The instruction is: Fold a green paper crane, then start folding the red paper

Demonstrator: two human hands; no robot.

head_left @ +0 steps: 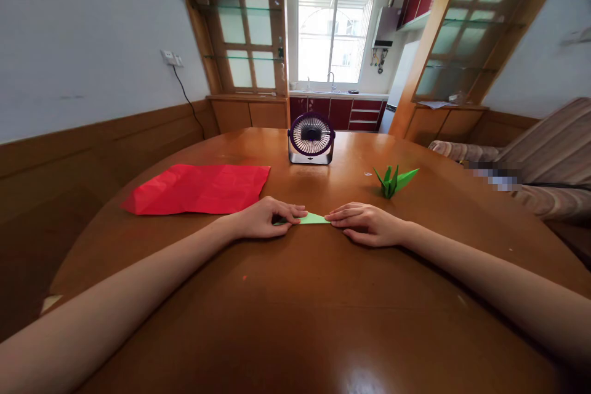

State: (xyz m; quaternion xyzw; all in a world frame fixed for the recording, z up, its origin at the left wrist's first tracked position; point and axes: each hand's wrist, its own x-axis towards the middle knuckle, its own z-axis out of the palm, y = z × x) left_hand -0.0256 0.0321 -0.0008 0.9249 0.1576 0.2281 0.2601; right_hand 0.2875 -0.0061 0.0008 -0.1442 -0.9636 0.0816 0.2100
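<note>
A light green sheet of folded paper (314,219) lies on the table in front of me, a low triangle with its peak toward the middle. My left hand (265,218) is closed over its left part, with the fingertips on top and the thumb along the near edge; that end is partly hidden. At the right tip, my right hand (367,223) rests with its fingers stretched out and their tips touching the paper. Its thumb is apart from the paper. Beyond my right hand stands a green origami crane (391,183).
A creased red sheet (203,189) lies beyond my left forearm. Toward the far edge of the wooden table (295,308) stands a small purple fan (311,136). A striped sofa (554,148) is at the right.
</note>
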